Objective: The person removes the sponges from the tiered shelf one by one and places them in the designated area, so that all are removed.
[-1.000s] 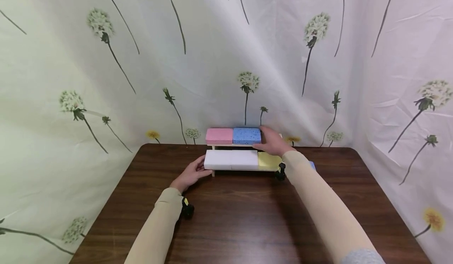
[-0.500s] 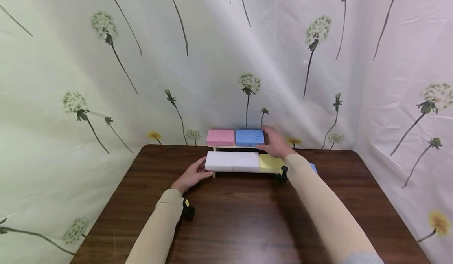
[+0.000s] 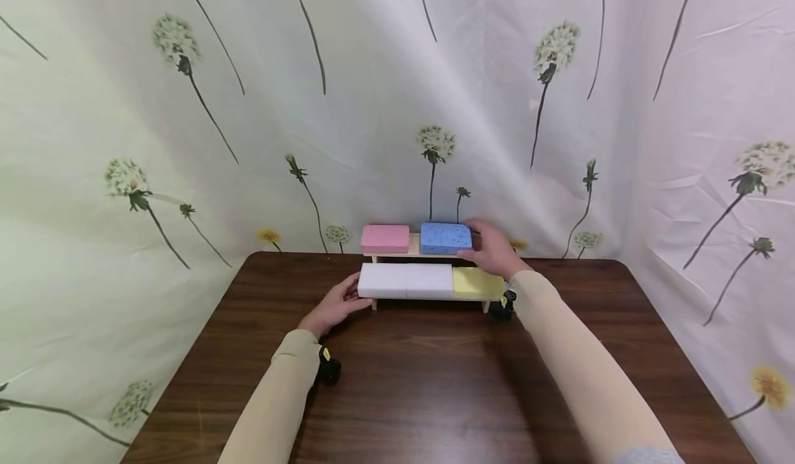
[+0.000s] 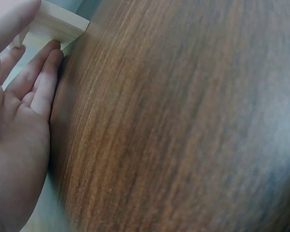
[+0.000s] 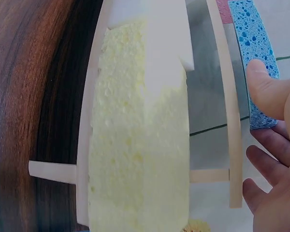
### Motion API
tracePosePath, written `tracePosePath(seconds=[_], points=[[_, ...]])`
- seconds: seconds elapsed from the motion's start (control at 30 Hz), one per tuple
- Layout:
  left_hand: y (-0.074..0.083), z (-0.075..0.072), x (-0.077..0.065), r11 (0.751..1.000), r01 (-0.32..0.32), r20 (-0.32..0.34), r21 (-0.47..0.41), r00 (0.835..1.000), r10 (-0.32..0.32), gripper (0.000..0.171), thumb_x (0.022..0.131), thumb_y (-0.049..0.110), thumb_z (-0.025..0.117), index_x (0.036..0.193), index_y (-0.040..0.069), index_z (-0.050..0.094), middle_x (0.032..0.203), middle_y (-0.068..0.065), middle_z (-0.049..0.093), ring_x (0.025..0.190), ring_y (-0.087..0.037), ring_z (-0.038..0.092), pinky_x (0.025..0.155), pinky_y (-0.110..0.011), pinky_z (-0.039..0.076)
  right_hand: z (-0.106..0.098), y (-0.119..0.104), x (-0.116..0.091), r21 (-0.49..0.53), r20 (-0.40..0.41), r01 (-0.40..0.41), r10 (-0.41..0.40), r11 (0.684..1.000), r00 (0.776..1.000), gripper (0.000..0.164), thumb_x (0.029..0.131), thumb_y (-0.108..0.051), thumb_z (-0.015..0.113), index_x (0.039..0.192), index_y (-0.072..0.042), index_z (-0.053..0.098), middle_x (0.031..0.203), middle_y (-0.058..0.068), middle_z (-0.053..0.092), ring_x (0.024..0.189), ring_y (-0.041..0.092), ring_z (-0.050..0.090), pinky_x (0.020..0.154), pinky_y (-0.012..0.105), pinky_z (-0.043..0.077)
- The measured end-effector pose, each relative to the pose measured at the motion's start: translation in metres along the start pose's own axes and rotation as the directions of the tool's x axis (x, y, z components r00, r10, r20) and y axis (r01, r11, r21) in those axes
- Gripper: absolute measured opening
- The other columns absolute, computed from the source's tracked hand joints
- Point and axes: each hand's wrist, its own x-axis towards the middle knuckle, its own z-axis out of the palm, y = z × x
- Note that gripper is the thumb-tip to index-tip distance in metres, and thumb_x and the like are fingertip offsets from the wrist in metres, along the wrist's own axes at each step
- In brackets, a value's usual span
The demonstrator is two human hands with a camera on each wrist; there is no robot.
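Note:
A two-step wooden rack (image 3: 415, 246) stands at the table's back edge. My right hand (image 3: 493, 248) pinches a speckled blue sponge (image 3: 446, 238) at its right end, on the upper step; in the right wrist view the thumb (image 5: 261, 79) lies on its front face. To its left, across a gap of bare wood, sits a pink sponge (image 3: 385, 238). The lower step bears two white sponges (image 3: 405, 280) and a yellow sponge (image 3: 477, 283), side by side. At that step's left end, my left hand (image 3: 337, 306) holds the rack, thumb in front and fingers at the side.
The dark wood-grain table (image 3: 410, 374) spreads out in front of the rack. A flower-print curtain (image 3: 373, 119) hangs right behind it and along both sides. A black wrist camera (image 3: 504, 306) is beside the rack's front right leg.
The blue sponge has slid right with my right hand, away from the pink sponge, baring a strip of the upper step between them. My left hand has stayed in place.

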Motion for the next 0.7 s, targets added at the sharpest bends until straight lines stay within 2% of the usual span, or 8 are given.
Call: tracePosePath(seconds=[0.27,0.4,0.5,0.7], points=[[0.001,0.001,0.001,1.0,-0.007,-0.004,-0.006,1.0,0.007,0.081,0.101,0.012,0.072,0.165,-0.002,0.025,0.161,-0.028,0.042,0.145,-0.041,0.045,0.123,-0.055,0.034,-0.012,0.006,-0.007,0.034,0.005,-0.019,0.018,0.999,1.0,0.075,0.099,-0.021,0.077,0.16,-0.002,0.037,0.159,0.022,0.045,0.144,0.041,0.047,0.117,0.057,0.042],[-0.002,0.001,0.002,1.0,0.006,-0.005,-0.02,1.0,-0.006,0.08,0.1,0.006,0.072,0.164,-0.005,0.025,0.159,-0.031,0.042,0.144,-0.045,0.044,0.123,-0.058,0.032,-0.017,0.012,-0.013,0.007,0.002,-0.026,0.026,1.0,1.0,0.076,0.099,-0.023,0.077,0.16,-0.002,0.038,0.16,0.022,0.044,0.146,0.042,0.044,0.119,0.058,0.039],[-0.003,0.002,0.001,1.0,-0.003,-0.008,-0.017,1.0,0.003,0.08,0.1,0.007,0.072,0.164,-0.004,0.026,0.158,-0.03,0.044,0.144,-0.043,0.046,0.123,-0.056,0.033,-0.021,0.016,-0.017,-0.024,-0.003,-0.029,0.029,0.999,1.0,0.076,0.099,-0.026,0.077,0.16,-0.003,0.038,0.161,0.022,0.043,0.148,0.042,0.041,0.12,0.061,0.036],[-0.001,0.001,0.001,1.0,-0.021,-0.007,0.01,1.0,0.021,0.078,0.101,0.011,0.071,0.165,0.0,0.027,0.16,-0.026,0.043,0.145,-0.039,0.046,0.123,-0.054,0.034,-0.033,0.016,-0.025,0.0,-0.002,-0.038,0.038,0.999,0.999,0.08,0.1,-0.026,0.075,0.163,-0.003,0.032,0.164,0.023,0.039,0.15,0.044,0.036,0.121,0.062,0.033]])
